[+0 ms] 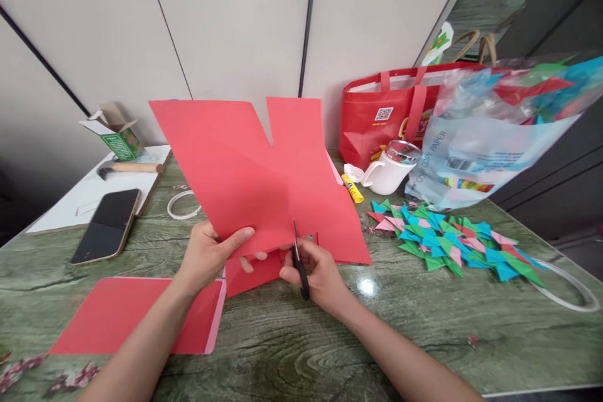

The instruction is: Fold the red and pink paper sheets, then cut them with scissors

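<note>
My left hand (210,254) pinches the lower edge of a large red paper sheet (245,169), holding it up above the green table (330,333). The sheet has a slit running down from its top edge. My right hand (315,270) grips black-handled scissors (299,264), whose blades point up into the bottom edge of the sheet. Both hands are closed on what they hold. A smaller red piece (252,273) hangs below the sheet between my hands.
A stack of red paper (136,317) lies at the near left. A phone (108,225), a hammer (132,168) and a small green box (117,135) sit at the left. A white mug (389,169), glue stick (352,188), folded paper triangles (452,242), plastic bag (490,138) and red tote (391,113) stand at the right.
</note>
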The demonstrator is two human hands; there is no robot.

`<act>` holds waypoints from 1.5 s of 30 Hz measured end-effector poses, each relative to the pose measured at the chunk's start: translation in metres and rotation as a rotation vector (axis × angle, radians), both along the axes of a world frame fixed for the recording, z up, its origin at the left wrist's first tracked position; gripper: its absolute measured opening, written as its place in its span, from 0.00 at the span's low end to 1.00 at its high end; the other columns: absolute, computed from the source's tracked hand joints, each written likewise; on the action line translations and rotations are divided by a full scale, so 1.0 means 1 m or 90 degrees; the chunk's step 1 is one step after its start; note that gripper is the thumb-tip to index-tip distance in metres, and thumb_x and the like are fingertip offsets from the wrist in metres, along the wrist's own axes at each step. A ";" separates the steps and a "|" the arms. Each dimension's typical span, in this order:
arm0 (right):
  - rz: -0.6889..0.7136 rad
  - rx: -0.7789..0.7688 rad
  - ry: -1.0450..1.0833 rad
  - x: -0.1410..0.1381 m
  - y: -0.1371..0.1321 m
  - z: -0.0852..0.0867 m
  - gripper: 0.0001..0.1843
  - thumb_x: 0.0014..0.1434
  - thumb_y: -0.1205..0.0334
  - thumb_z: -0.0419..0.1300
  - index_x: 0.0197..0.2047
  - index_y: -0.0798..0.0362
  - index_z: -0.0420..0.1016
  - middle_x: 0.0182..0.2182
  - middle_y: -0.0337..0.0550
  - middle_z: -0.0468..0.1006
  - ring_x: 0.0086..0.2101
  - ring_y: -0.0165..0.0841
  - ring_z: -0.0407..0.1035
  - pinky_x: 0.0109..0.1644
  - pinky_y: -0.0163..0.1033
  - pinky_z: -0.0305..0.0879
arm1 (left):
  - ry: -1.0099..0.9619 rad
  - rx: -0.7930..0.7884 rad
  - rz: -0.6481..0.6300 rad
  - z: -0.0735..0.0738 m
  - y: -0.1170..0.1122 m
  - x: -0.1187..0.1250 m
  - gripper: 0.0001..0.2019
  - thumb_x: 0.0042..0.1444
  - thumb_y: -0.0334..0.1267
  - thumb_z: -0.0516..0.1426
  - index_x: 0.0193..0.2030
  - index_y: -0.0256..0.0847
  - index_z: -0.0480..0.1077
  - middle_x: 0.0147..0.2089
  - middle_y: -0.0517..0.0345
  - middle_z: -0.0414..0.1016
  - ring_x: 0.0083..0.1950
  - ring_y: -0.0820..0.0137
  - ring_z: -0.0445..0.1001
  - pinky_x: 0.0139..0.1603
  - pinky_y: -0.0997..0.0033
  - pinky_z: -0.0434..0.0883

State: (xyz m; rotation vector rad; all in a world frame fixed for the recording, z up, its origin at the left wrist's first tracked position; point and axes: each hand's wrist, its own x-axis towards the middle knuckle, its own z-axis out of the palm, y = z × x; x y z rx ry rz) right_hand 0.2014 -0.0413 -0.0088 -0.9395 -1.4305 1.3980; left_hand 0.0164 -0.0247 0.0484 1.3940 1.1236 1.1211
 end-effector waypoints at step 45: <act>0.083 -0.154 0.026 0.003 0.002 0.004 0.22 0.46 0.49 0.64 0.39 0.56 0.68 0.20 0.34 0.67 0.23 0.28 0.63 0.29 0.36 0.59 | -0.016 -0.109 0.050 -0.012 0.008 0.002 0.08 0.49 0.38 0.59 0.30 0.35 0.67 0.15 0.57 0.74 0.10 0.70 0.67 0.11 0.76 0.63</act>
